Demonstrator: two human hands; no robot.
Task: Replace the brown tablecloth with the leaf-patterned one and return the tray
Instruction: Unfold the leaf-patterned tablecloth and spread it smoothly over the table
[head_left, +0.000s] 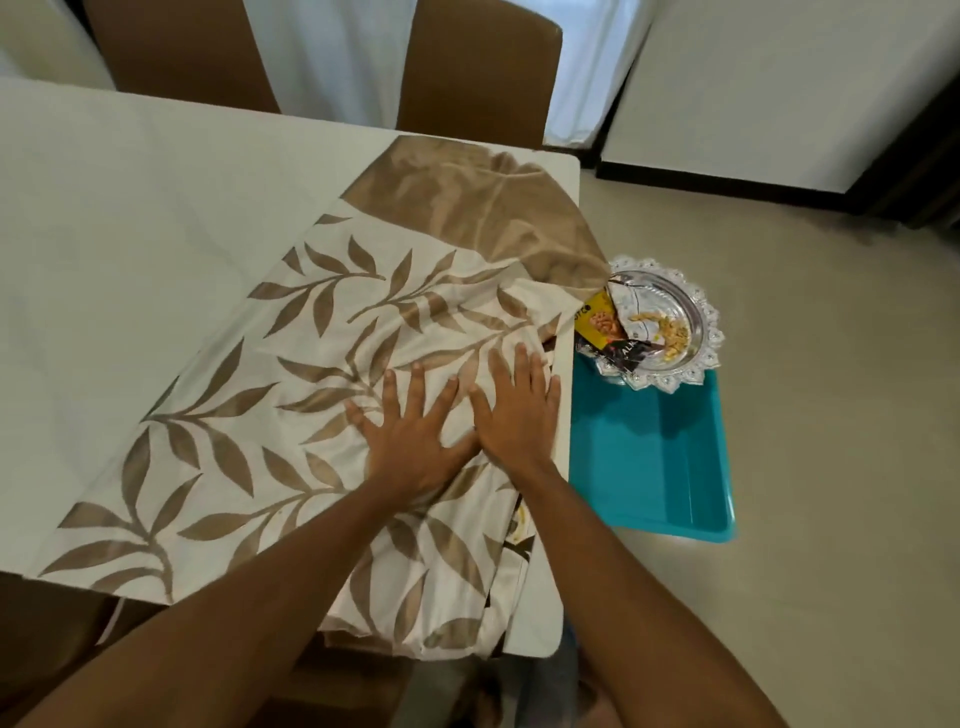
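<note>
The leaf-patterned cloth (291, 415), cream with brown leaves, lies partly spread across the right end of the white table (114, 218). Its plain brown border (467, 208) reaches the far right corner and droops over the edge. Both my hands press flat on the cloth near the table's right edge, fingers spread: my left hand (410, 436) beside my right hand (519, 410), thumbs nearly touching. A folded bunch of the cloth hangs over the near edge. On the floor to the right sits a silver tray (696, 322) holding snack packets and nuts.
A teal plastic tub (654, 467) stands on the floor against the table's right side, with the silver tray resting on its far rim. Two brown chairs (478, 67) stand behind the table before white curtains. A white wall with dark skirting runs at the right.
</note>
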